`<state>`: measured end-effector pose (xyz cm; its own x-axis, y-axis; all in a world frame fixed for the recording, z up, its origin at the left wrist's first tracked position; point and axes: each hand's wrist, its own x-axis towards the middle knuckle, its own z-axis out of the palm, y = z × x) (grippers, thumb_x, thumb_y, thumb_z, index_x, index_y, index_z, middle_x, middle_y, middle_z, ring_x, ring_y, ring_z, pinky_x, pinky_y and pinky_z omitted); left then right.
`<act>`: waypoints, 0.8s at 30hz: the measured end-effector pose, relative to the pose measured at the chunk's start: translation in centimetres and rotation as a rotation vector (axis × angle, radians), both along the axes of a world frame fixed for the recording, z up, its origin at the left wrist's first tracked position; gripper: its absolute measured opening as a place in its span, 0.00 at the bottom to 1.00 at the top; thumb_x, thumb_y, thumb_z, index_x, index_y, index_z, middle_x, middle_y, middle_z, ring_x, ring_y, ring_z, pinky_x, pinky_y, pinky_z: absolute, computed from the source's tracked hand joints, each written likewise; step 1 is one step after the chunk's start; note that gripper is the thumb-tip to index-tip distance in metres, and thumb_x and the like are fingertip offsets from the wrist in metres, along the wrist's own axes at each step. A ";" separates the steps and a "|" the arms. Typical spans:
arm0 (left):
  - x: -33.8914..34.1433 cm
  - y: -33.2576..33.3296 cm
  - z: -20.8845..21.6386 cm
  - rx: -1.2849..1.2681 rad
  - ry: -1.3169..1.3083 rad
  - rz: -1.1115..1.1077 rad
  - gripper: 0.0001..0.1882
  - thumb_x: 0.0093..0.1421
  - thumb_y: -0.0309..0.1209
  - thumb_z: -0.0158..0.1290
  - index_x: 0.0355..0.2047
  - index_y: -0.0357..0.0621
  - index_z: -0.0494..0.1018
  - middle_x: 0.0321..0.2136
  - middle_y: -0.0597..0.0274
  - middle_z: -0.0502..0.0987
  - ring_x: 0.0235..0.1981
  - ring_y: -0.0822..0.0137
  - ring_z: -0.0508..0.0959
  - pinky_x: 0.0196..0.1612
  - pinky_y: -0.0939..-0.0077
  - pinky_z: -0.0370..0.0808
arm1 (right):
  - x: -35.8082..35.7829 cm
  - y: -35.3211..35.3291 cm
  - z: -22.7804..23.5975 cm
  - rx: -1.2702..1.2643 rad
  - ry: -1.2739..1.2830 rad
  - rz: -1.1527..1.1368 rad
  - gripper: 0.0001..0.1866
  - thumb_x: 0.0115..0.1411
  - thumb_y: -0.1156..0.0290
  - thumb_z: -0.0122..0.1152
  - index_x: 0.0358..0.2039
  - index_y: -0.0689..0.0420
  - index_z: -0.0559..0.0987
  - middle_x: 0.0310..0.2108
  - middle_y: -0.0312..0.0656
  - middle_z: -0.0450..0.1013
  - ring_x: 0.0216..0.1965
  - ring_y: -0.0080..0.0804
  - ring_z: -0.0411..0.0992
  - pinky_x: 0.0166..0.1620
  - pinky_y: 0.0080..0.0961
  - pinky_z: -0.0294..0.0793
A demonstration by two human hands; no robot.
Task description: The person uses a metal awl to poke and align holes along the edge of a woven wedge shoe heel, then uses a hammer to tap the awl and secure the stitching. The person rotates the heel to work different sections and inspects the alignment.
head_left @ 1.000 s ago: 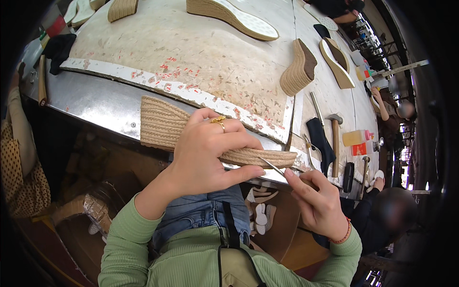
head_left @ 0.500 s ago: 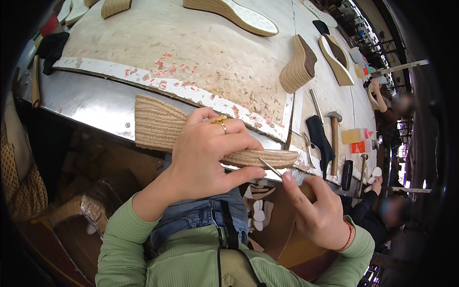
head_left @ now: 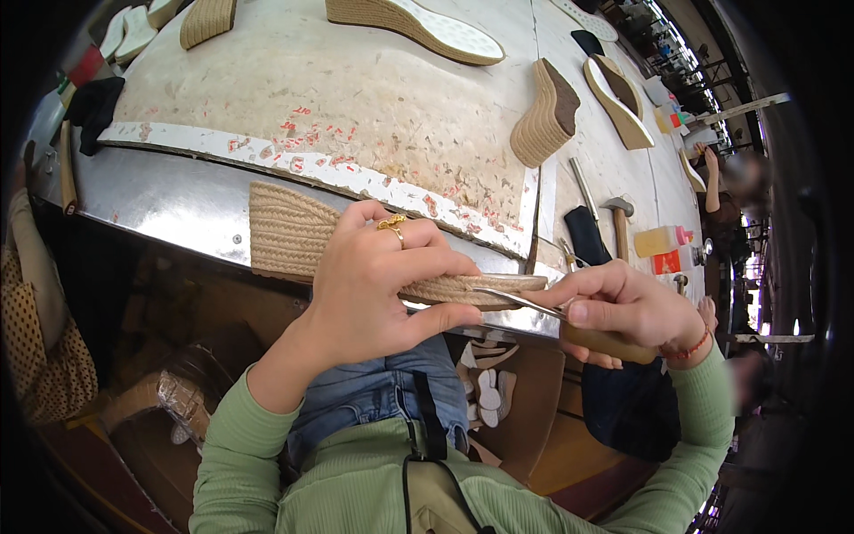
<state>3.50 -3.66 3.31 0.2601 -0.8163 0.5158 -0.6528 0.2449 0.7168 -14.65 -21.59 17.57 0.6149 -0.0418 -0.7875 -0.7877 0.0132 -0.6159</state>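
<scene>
My left hand (head_left: 369, 289) is closed on a tan braided-rope wedge sole (head_left: 289, 233) at the metal table edge. Its thick heel end points left and its thin toe end right, with thumb below and fingers above. In my right hand (head_left: 636, 311) is an awl with a curved metal shaft (head_left: 525, 303) and a yellowish wooden handle (head_left: 609, 343). The awl's tip meets the rope side of the sole just right of my left fingertips. My right index finger stretches along to the sole's toe end.
Several rope wedge soles lie on the worn table, one (head_left: 544, 114) nearest on the right. A hammer (head_left: 620, 227), a metal rod (head_left: 583, 187) and a bottle of yellow liquid (head_left: 660, 241) are at the right. A wooden-handled tool (head_left: 67, 169) rests far left. Co-workers sit at the right.
My right hand has swung up and to the right, so the awl now lies flatter against the sole's side. My left hand and the sole have shifted slightly left.
</scene>
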 end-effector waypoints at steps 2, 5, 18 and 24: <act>0.0 0.1 0.0 -0.009 -0.022 0.014 0.18 0.47 0.51 0.67 0.32 0.55 0.81 0.26 0.72 0.78 0.28 0.68 0.76 0.44 0.66 0.61 | -0.1 1.3 0.5 -0.106 0.012 0.026 0.19 0.71 0.70 0.49 0.62 0.54 0.72 0.22 0.32 0.72 0.18 0.12 0.65 0.22 0.13 0.66; 0.1 0.4 -0.2 0.003 -0.047 0.053 0.18 0.47 0.51 0.67 0.32 0.55 0.81 0.26 0.72 0.78 0.28 0.68 0.76 0.44 0.66 0.61 | -0.6 3.0 -0.6 -0.492 -0.286 0.295 0.20 0.66 0.76 0.54 0.59 0.62 0.73 0.21 0.43 0.71 0.21 0.21 0.69 0.27 0.20 0.69; 0.0 0.0 0.7 0.056 0.131 -0.007 0.06 0.50 0.35 0.59 0.28 0.51 0.81 0.24 0.71 0.79 0.24 0.67 0.73 0.41 0.67 0.57 | -5.1 6.2 -4.8 -1.079 -0.662 0.309 0.27 0.56 0.82 0.62 0.59 0.60 0.74 0.29 0.44 0.72 0.24 0.35 0.73 0.27 0.28 0.74; -0.5 -0.7 0.8 0.072 0.155 0.043 0.04 0.45 0.33 0.57 0.23 0.51 0.78 0.21 0.70 0.78 0.22 0.68 0.72 0.40 0.67 0.56 | -5.2 6.4 -5.2 -1.125 -0.655 0.317 0.29 0.56 0.81 0.63 0.60 0.55 0.74 0.27 0.43 0.71 0.22 0.34 0.72 0.25 0.29 0.73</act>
<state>2.96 -4.33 4.07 0.3676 -0.8362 0.4069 -0.5415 0.1633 0.8247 -19.82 -15.19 12.37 0.9668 -0.2544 0.0225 -0.2199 -0.8739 -0.4335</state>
